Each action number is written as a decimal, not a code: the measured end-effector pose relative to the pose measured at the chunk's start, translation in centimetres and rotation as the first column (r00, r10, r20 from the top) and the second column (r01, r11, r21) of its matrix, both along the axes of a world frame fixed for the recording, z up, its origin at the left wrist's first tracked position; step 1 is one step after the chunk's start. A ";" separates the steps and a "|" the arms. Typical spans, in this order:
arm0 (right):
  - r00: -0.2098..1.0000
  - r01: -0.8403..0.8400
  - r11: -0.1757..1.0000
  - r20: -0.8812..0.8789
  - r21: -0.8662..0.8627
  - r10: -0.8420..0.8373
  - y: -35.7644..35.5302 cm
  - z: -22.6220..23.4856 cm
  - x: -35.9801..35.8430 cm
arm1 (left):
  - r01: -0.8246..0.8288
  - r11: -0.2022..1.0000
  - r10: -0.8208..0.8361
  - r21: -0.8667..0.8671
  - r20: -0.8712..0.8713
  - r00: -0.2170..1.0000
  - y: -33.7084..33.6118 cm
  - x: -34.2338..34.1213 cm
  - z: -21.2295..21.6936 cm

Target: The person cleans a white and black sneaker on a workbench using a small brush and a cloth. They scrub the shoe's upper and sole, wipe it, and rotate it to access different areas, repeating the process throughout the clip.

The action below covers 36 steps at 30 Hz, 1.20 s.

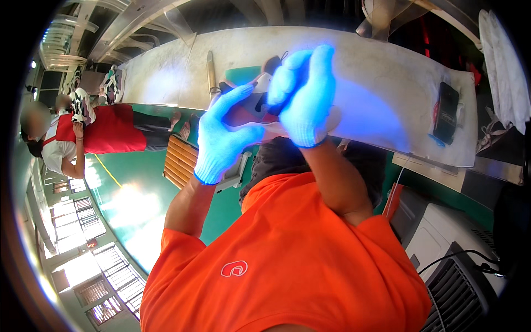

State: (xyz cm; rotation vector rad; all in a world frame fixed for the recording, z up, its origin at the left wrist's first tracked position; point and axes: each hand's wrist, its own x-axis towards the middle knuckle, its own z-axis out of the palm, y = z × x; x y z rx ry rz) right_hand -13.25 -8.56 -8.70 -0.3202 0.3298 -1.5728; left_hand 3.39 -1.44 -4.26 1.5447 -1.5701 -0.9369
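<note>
Both my hands wear knitted gloves that glow blue under the light. Between them, at the near edge of the pale worktable [365, 72], is a shoe [250, 109] with dark, pinkish and white parts, much of it hidden by the gloves. My left hand [221, 135] curves around its left side, thumb and forefinger apart with the shoe between them. Over the shoe's right side, my right hand [304, 91] is closed, its fingers curled; a dark patch shows under them, and what they grip is hidden. Beyond the shoe lies a green pad [242, 73].
A wooden-handled tool [211, 72] lies left of the pad. At the table's right end a dark phone [447, 113] rests on clear plastic. A slatted wooden stool [180, 162] stands at left. Farther left, a person in a red apron [113, 128] holds a patterned shoe [83, 106].
</note>
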 end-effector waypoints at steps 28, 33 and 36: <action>0.965 -0.086 0.994 -0.253 -0.067 0.066 -1.2 -2.2 -1.4 | -0.029 0.996 0.060 0.080 -0.415 0.908 -1.5 2.2 -6.6; 0.816 0.141 0.989 -0.571 0.054 -0.085 -2.0 0.2 -5.4 | 0.005 0.999 0.028 0.052 -0.604 0.796 -2.5 -4.1 -12.2; 0.854 0.188 0.977 -0.507 0.099 -0.113 -1.8 -0.7 -7.0 | 0.108 0.994 -0.105 -0.018 -0.428 0.898 -4.0 -4.0 -11.6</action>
